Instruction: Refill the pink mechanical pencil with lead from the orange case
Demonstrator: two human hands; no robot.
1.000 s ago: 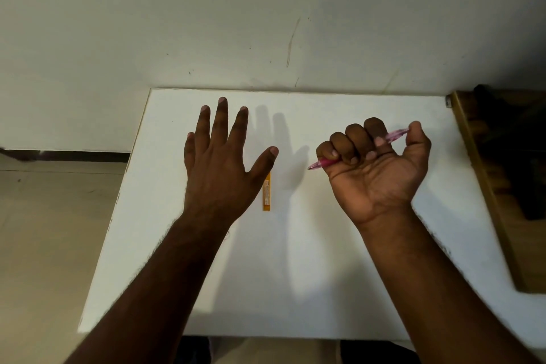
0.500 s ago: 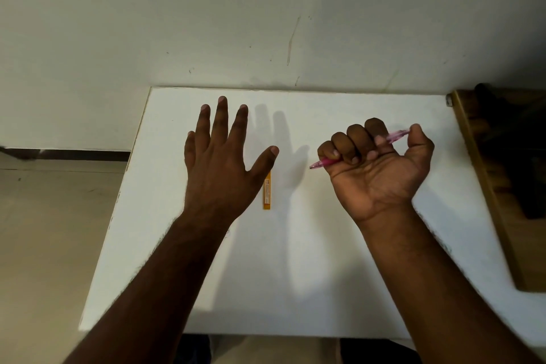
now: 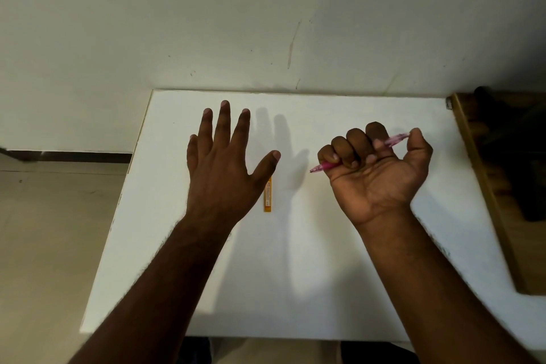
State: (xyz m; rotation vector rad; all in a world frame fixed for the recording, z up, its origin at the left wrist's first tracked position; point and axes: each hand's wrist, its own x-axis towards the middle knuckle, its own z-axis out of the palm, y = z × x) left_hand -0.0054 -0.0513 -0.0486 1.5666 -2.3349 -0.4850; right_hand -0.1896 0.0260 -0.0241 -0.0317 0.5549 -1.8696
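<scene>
Left hand: the left hand (image 3: 220,168) is held over the white table (image 3: 339,260) with its back to the camera, fingers spread and straight, holding nothing.
Right hand: the right hand (image 3: 375,171) is turned palm up and curled into a fist around the pink pencil (image 3: 396,140).
Pencil: it runs across the fist at a slant, its tip poking out past the little finger toward the left hand, its other end sticking out between the forefinger and the thumb.
Case: the orange case (image 3: 268,195) lies flat on the table, lengthwise away from the person, its far end hidden under the left thumb.
Case and hands: it sits just beside the left hand on the thumb side, between the two hands, and well apart from the right fist; whether the thumb touches it cannot be told.
Table edge: a wooden piece (image 3: 484,186) of furniture stands to the right of the table.
</scene>
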